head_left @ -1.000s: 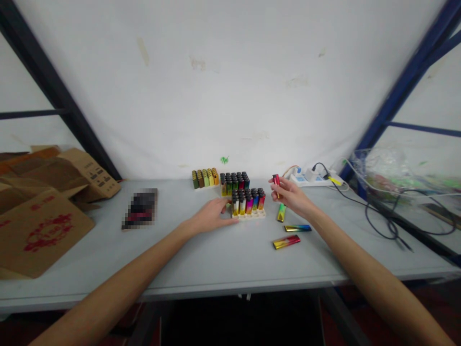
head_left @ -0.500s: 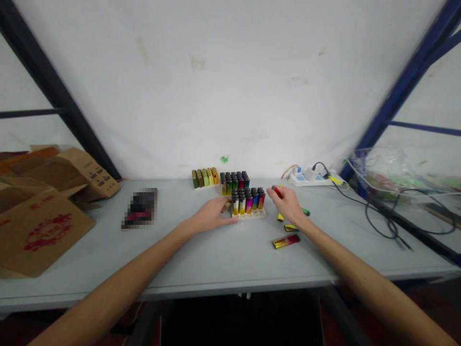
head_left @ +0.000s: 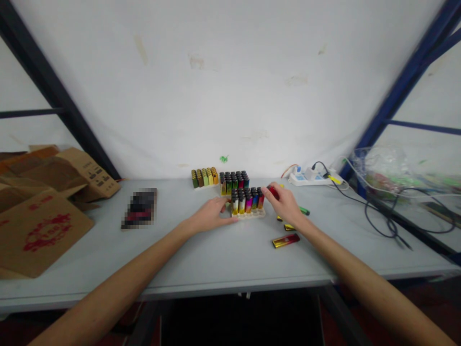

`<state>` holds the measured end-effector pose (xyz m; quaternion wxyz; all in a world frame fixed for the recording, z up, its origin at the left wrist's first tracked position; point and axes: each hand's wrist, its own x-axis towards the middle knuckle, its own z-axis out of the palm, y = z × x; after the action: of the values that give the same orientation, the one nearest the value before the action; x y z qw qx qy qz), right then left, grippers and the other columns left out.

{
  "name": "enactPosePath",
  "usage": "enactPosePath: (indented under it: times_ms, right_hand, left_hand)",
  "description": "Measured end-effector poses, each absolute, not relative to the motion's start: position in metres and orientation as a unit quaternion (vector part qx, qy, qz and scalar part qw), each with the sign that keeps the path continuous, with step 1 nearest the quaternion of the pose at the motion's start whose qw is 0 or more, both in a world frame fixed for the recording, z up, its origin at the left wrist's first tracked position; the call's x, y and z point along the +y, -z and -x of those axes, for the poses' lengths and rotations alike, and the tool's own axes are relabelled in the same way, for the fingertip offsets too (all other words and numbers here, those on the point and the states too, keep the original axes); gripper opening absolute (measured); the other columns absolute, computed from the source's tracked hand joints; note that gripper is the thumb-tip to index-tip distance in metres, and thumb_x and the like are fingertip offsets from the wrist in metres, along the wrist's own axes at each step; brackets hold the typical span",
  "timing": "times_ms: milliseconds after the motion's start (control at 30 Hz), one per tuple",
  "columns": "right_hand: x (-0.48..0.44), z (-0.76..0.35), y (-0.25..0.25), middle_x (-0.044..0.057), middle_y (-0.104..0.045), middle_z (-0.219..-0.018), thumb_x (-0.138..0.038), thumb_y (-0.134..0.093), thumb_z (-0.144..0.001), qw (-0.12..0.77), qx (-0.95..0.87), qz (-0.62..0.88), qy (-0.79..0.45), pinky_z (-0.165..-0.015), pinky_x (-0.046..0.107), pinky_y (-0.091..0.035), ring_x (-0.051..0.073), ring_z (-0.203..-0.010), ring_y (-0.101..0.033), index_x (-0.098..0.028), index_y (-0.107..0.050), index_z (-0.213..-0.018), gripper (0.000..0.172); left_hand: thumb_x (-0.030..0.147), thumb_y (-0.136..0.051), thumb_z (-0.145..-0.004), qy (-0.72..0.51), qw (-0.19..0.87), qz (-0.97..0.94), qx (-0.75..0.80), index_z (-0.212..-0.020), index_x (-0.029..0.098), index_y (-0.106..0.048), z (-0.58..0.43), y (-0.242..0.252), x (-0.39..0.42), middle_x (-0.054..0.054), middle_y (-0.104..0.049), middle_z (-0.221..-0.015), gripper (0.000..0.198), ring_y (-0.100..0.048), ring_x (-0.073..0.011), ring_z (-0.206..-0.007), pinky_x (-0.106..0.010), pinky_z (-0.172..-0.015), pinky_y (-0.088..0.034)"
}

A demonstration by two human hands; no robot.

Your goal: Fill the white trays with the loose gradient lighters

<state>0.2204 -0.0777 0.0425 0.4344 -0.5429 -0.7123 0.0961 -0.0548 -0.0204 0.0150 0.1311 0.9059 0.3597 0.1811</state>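
Left hand (head_left: 210, 216), spread, apparently steadies the lighter tray (head_left: 248, 216) by its left edge; right hand (head_left: 286, 204) pinches a red lighter (head_left: 273, 192).

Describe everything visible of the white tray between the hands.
The white tray, apparently plastic, lies flat on the grey table. Black-topped, multicoloured lighters stand upright in it; its front strip juts before them. The left hand seems to grip its left end; the right hand holds a red lighter beside its right end.

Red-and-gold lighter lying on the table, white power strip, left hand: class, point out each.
Red-and-gold lighter (head_left: 285, 240), head view: mid-body.
White power strip (head_left: 305, 183), head view: front side.
Left hand (head_left: 208, 216), head view: back.
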Motion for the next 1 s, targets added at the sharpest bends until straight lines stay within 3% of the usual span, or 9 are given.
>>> enactPosePath:
  times_ms: [100, 267, 467, 633, 1000]
  right_hand:
    - [-0.081, -0.22, -0.044, -0.001, -0.058, -0.071, -0.05, -0.045, -0.103, 0.417, -0.739, 0.521, -0.094, -0.063, 0.03, -0.036, 0.018, -0.063, -0.053, -0.024, -0.054, -0.087, 0.031]
    - [-0.086, -0.217, -0.052, 0.007, -0.062, -0.086, -0.048, -0.05, -0.102, 0.424, -0.779, 0.462, -0.003, -0.076, 0.033, -0.043, 0.022, -0.082, -0.058, -0.022, -0.058, -0.082, 0.034]
    - [-0.082, -0.22, -0.044, 0.0, -0.06, -0.067, -0.048, -0.057, -0.101, 0.357, -0.803, 0.477, -0.01, -0.062, 0.028, -0.038, 0.015, -0.059, -0.053, -0.02, -0.059, -0.077, 0.037]
    - [-0.074, -0.224, -0.033, 0.004, -0.069, -0.078, -0.049, -0.057, -0.1, 0.291, -0.82, 0.492, -0.011, -0.063, 0.027, -0.037, 0.017, -0.064, -0.058, -0.019, -0.065, -0.089, 0.033]
    - [-0.066, -0.231, -0.035, 0.006, -0.069, -0.069, -0.057, -0.053, -0.1, 0.214, -0.823, 0.526, -0.017, -0.058, 0.027, -0.032, 0.017, -0.057, -0.055, -0.017, -0.068, -0.085, 0.045]
  left_hand:
    - [0.068, -0.066, -0.084, -0.173, 0.125, -0.907, 0.363, -0.114, 0.014, -0.062, 0.054, -0.016, -0.021, -0.007, -0.066, -0.093, 0.061, -0.063, -0.0248, -0.081, -0.032, -0.072, -0.047]
    - [0.069, -0.065, -0.084, -0.172, 0.117, -0.91, 0.359, -0.113, 0.014, -0.061, 0.053, -0.016, -0.021, -0.007, -0.065, -0.092, 0.063, -0.062, -0.025, -0.08, -0.032, -0.071, -0.045]
    - [0.071, -0.064, -0.084, -0.173, 0.112, -0.91, 0.359, -0.111, 0.014, -0.062, 0.053, -0.013, -0.019, -0.007, -0.065, -0.091, 0.063, -0.061, -0.025, -0.08, -0.032, -0.071, -0.045]
    - [0.071, -0.064, -0.084, -0.174, 0.113, -0.91, 0.359, -0.113, 0.014, -0.062, 0.054, -0.013, -0.019, -0.007, -0.065, -0.09, 0.064, -0.061, -0.0248, -0.08, -0.032, -0.07, -0.045]
    - [0.07, -0.064, -0.084, -0.17, 0.109, -0.909, 0.363, -0.112, 0.014, -0.062, 0.053, -0.014, -0.02, -0.007, -0.065, -0.09, 0.063, -0.061, -0.0244, -0.078, -0.032, -0.069, -0.045]
